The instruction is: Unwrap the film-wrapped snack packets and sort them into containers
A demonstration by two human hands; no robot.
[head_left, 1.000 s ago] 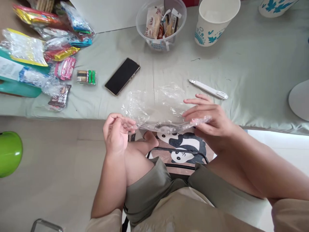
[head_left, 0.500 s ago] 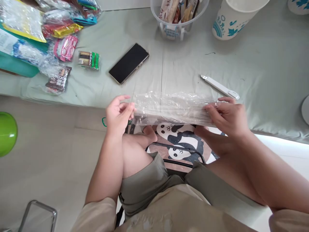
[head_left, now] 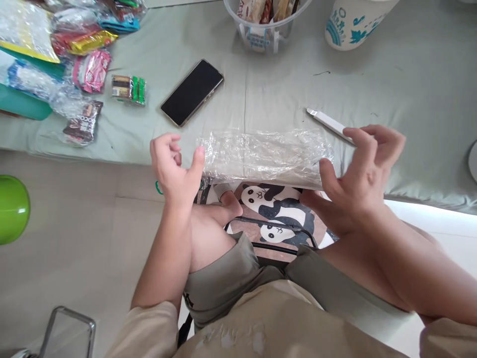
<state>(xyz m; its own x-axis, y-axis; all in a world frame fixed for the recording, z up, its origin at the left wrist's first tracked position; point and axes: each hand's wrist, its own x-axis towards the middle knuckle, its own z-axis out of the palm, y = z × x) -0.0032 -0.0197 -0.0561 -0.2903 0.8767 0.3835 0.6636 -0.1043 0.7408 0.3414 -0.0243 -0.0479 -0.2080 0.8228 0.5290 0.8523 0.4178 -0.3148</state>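
A crinkled clear plastic wrapper (head_left: 264,154) lies along the near edge of the cloth-covered table. At its left end is my left hand (head_left: 175,169), fingers curled loosely and thumb stuck out apart from them, holding nothing. Past its right end my right hand (head_left: 361,169) is raised and spread, with the thumb close to the plastic; whether it touches cannot be made out. Just behind the right fingers lies a white utility knife (head_left: 328,122), its near end partly covered by them. A black smartphone (head_left: 192,93) rests flat beyond the wrapper.
Wrapped snacks (head_left: 91,69) are heaped at the far left, with a small green-and-brown packet (head_left: 128,89) beside them. A clear plastic tub (head_left: 266,37) holding packets and a patterned paper cup (head_left: 354,25) stand at the back. A green object (head_left: 13,209) is on the floor at left.
Both hands have let go of the plastic wrapper and opened. The right hand has lifted and spread; the left has shifted slightly left. The wrapper now lies flatter on the table edge.
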